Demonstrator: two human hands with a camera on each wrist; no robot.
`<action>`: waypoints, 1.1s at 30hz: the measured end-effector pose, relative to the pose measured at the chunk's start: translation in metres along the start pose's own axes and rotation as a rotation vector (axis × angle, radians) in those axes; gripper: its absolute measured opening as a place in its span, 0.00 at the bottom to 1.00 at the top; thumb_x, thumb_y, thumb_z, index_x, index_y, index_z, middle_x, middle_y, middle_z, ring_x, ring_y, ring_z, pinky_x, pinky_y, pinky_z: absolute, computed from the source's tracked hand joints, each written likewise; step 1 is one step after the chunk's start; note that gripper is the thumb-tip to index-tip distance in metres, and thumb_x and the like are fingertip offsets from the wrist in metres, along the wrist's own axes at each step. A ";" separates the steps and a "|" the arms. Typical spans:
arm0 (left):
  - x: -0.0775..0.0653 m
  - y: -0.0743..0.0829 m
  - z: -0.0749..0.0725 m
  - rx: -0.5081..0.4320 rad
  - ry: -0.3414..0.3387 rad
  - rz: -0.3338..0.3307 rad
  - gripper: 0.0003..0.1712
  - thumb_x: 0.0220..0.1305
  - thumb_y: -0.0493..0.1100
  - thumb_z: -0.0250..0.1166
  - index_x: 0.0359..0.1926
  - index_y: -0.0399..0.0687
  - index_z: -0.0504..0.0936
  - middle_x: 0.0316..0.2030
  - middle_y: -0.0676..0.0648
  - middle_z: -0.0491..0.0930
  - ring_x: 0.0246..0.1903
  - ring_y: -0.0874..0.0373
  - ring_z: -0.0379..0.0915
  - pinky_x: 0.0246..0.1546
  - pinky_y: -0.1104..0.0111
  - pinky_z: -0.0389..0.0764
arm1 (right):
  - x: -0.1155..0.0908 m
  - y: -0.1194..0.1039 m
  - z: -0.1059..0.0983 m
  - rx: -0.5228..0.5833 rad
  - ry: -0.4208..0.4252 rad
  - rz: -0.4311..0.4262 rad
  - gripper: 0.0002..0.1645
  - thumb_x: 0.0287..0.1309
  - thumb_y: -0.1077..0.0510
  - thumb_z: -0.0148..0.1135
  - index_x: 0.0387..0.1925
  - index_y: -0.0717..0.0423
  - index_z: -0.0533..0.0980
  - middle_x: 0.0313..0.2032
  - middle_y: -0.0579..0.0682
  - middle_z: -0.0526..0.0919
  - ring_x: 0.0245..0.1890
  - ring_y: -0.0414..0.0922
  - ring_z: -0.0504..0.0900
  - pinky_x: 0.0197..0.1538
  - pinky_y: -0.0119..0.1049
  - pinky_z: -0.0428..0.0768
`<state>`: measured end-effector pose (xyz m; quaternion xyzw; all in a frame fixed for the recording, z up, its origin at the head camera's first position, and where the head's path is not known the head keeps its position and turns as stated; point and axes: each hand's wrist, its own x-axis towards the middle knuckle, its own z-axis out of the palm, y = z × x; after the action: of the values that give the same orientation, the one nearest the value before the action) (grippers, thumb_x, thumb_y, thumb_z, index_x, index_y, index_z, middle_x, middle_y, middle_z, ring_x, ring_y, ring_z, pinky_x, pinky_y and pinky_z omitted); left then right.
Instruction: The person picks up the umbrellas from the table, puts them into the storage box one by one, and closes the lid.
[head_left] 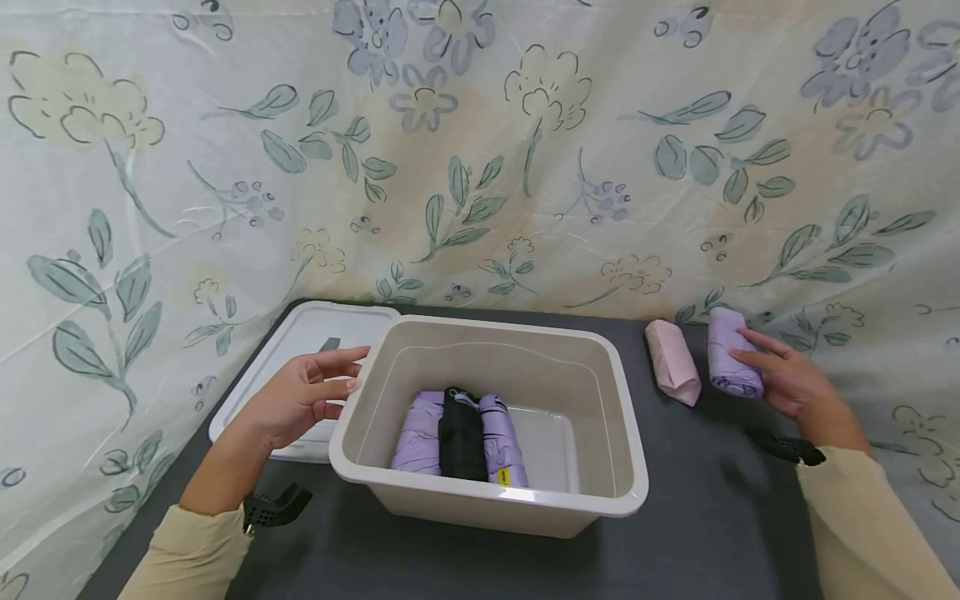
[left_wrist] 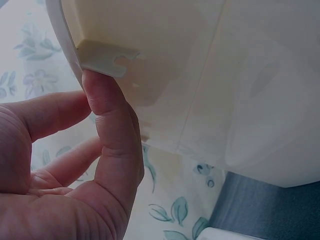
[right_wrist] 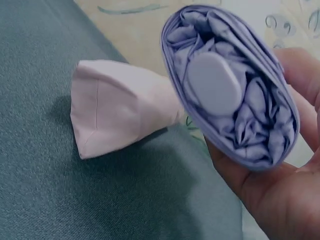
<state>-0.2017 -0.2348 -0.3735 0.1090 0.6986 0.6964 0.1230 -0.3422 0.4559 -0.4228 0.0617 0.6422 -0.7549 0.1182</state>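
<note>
In the head view, my right hand [head_left: 798,387] grips a lavender folded umbrella [head_left: 729,354] between thumb and fingers at the back right. The right wrist view shows the umbrella's gathered fabric and pale oval handle end [right_wrist: 215,82]. Just left of it lies a pink wrapped bundle [head_left: 672,362], its cover hiding what is inside. My left hand [head_left: 303,400] touches the left rim of a beige plastic bin [head_left: 487,500] with loosely bent fingers. Inside the bin, two lavender folded umbrellas [head_left: 418,433] [head_left: 501,442] flank a black one [head_left: 461,437], side by side.
A white lid [head_left: 300,321] lies flat on the dark table [head_left: 690,517], left of the bin and partly behind my left hand. Floral cloth [head_left: 480,167] hangs along the table's back edge. Each wrist wears a black strap [head_left: 276,506].
</note>
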 end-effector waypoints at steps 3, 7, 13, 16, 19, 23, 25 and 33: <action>-0.001 0.000 0.000 0.005 -0.004 0.004 0.31 0.73 0.34 0.61 0.74 0.37 0.67 0.46 0.52 0.83 0.44 0.60 0.85 0.44 0.62 0.89 | -0.006 -0.006 0.003 0.026 -0.050 -0.031 0.30 0.70 0.65 0.61 0.60 0.26 0.80 0.45 0.34 0.77 0.40 0.36 0.82 0.41 0.35 0.86; -0.002 0.000 -0.001 0.010 -0.005 0.005 0.31 0.73 0.34 0.61 0.74 0.37 0.67 0.46 0.53 0.83 0.44 0.60 0.85 0.44 0.62 0.89 | -0.012 -0.010 0.009 0.049 -0.096 -0.072 0.29 0.70 0.68 0.58 0.56 0.30 0.82 0.44 0.34 0.81 0.41 0.38 0.83 0.41 0.36 0.87; -0.005 0.001 -0.002 0.019 -0.008 0.006 0.33 0.73 0.34 0.61 0.75 0.34 0.64 0.47 0.52 0.83 0.44 0.59 0.85 0.44 0.62 0.89 | -0.024 -0.018 0.028 -0.052 -0.086 -0.084 0.40 0.69 0.67 0.61 0.73 0.29 0.66 0.50 0.34 0.75 0.43 0.36 0.82 0.42 0.35 0.86; -0.006 0.001 -0.002 0.026 -0.009 0.008 0.33 0.73 0.35 0.61 0.74 0.34 0.64 0.47 0.52 0.83 0.44 0.59 0.85 0.43 0.63 0.89 | -0.029 -0.022 0.039 -0.088 -0.072 -0.082 0.47 0.69 0.66 0.62 0.79 0.31 0.57 0.52 0.35 0.71 0.43 0.36 0.81 0.43 0.35 0.86; -0.007 0.002 -0.003 0.029 -0.015 0.012 0.32 0.72 0.35 0.62 0.74 0.34 0.65 0.47 0.52 0.83 0.44 0.59 0.85 0.42 0.63 0.89 | -0.033 -0.026 0.049 -0.111 -0.068 -0.073 0.48 0.69 0.65 0.62 0.80 0.32 0.54 0.54 0.37 0.68 0.43 0.36 0.81 0.43 0.35 0.87; -0.008 0.002 -0.004 0.030 -0.020 0.014 0.32 0.72 0.35 0.62 0.74 0.35 0.66 0.47 0.52 0.83 0.44 0.59 0.85 0.42 0.63 0.89 | -0.041 -0.031 0.062 -0.140 -0.073 -0.068 0.47 0.69 0.64 0.62 0.80 0.32 0.55 0.56 0.38 0.65 0.44 0.38 0.81 0.44 0.35 0.87; -0.008 0.001 -0.005 0.029 -0.021 0.012 0.32 0.73 0.35 0.62 0.74 0.36 0.66 0.47 0.52 0.83 0.44 0.59 0.85 0.43 0.63 0.89 | -0.045 -0.033 0.068 -0.156 -0.081 -0.068 0.47 0.70 0.64 0.61 0.80 0.33 0.54 0.57 0.39 0.64 0.44 0.38 0.80 0.45 0.35 0.87; -0.008 -0.002 -0.009 0.027 -0.014 -0.009 0.30 0.73 0.35 0.61 0.74 0.41 0.69 0.46 0.53 0.83 0.43 0.60 0.85 0.43 0.63 0.89 | -0.061 -0.042 0.095 -0.223 -0.074 -0.071 0.47 0.69 0.62 0.63 0.80 0.33 0.54 0.57 0.40 0.63 0.45 0.40 0.78 0.46 0.35 0.87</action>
<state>-0.1969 -0.2455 -0.3754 0.1122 0.7075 0.6856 0.1297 -0.2889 0.3748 -0.3517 -0.0025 0.7192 -0.6841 0.1213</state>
